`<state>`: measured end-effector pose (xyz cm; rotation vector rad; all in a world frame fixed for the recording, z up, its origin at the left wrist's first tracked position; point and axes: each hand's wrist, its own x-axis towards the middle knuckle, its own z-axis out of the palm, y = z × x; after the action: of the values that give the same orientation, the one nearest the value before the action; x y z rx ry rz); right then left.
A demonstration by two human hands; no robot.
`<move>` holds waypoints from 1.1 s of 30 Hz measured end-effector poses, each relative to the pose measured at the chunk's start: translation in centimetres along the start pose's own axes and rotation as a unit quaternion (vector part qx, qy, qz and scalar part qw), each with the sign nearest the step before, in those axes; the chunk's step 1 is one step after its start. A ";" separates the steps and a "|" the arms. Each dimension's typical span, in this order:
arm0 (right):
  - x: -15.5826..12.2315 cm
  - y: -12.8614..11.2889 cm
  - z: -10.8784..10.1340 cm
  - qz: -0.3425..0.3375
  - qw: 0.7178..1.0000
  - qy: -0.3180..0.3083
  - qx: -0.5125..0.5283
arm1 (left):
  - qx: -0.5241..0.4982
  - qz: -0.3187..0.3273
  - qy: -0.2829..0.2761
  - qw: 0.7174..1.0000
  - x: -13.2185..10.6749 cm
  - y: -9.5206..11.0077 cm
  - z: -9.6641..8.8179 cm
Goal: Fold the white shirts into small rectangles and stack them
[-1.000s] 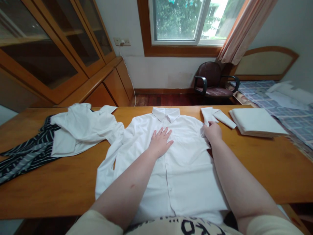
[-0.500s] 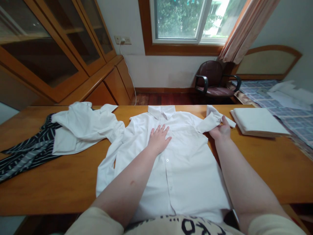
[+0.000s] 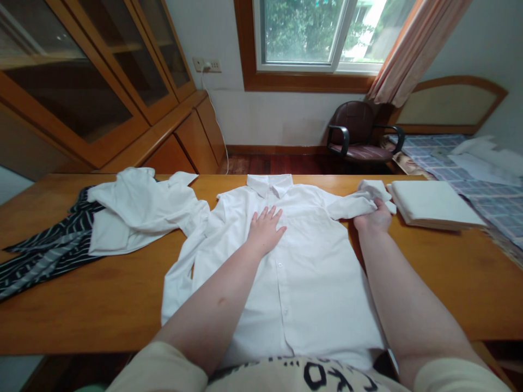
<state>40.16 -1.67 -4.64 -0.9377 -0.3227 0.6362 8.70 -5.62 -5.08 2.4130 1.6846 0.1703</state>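
A white button-up shirt (image 3: 318, 267) lies front side up on the wooden table, its collar towards the far edge. My left hand (image 3: 266, 231) rests flat on the shirt's chest, fingers spread. At the right, my right hand (image 3: 373, 216) grips the shirt's right-hand sleeve (image 3: 353, 206) near the cuff, which is bunched above the fingers. The other sleeve (image 3: 180, 283) hangs bent down along the shirt's left side.
Another crumpled white garment (image 3: 139, 212) and black striped cloth (image 3: 53, 239) lie on the table (image 3: 122, 305) at left. A white folded stack (image 3: 435, 201) sits at right. Beyond stand a chair (image 3: 359, 133), a bed (image 3: 486, 179) and a glass-door cabinet (image 3: 163, 122).
My right hand has moved slightly right, drawing the sleeve outward so that it lies straighter and its cuff is nearer the white stack. My left hand has stayed on the chest.
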 end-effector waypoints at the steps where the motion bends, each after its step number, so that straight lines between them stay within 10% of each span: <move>1: -0.6 0.0 0.2 -0.053 0.998 -0.008 -0.036 | 0.000 -0.001 -0.001 1.000 0.0 0.0 0.0; 5: -3.9 -0.6 0.6 -0.174 0.922 -0.213 -0.272 | -0.003 -0.002 -0.005 1.000 0.0 0.0 0.0; 9: -6.8 -1.3 1.4 -0.234 0.675 -0.526 -0.463 | -0.025 -0.004 0.002 1.000 0.2 0.0 0.0; 12: -7.8 -1.5 2.2 -0.288 0.555 -0.597 -0.502 | -0.074 -0.023 0.030 0.997 0.4 0.0 -0.2; 16: -8.1 -1.3 2.5 -0.265 0.569 -0.603 -0.492 | -0.135 -0.037 0.060 0.988 0.7 0.0 -0.4; 23: -7.7 0.4 1.9 -0.113 0.754 -0.393 -0.514 | -0.139 0.001 0.048 0.989 0.6 0.0 -0.5; 33: -7.7 0.6 2.1 -0.163 0.632 -0.414 -0.635 | -0.150 0.009 0.048 0.988 0.6 -0.1 -0.3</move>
<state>32.88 -4.98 -3.87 -1.8105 -1.9330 0.3866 8.75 -4.99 -4.81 2.2268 1.5475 0.5108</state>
